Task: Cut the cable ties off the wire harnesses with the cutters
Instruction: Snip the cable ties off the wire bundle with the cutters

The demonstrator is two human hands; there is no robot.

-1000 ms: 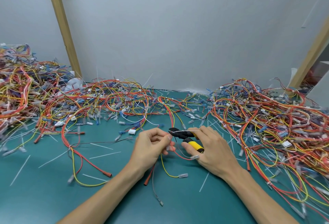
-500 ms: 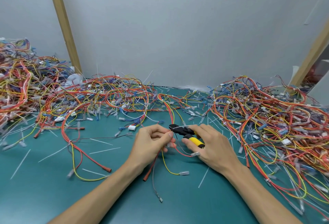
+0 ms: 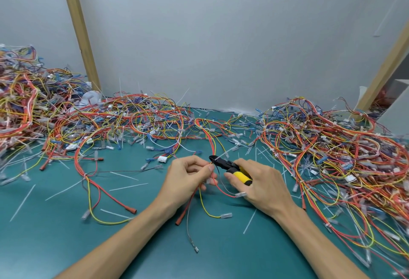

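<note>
In the head view, a wire harness (image 3: 213,143) of red and yellow leads lies at the middle of the green table (image 3: 66,245), somewhat toward its near edge. The left hand (image 3: 186,181) has its fingers curled, with thumb and forefinger pinching the harness. The harness's loose tails trail toward the near edge.

The right hand (image 3: 263,188) has its fingers wrapped round the yellow handles of the cutters (image 3: 230,168). The black head touches the harness just beside the left fingertips. Whether the blades are parted, or bite on a cable tie, cannot be told.

Heaps of tied harnesses fill the far left corner (image 3: 26,106), the far edge (image 3: 143,119) and the right side (image 3: 332,145). Loose white cable ties (image 3: 128,186) lie scattered on the left half of the table. Two wooden posts (image 3: 77,28) lean against the grey wall (image 3: 221,35).
</note>
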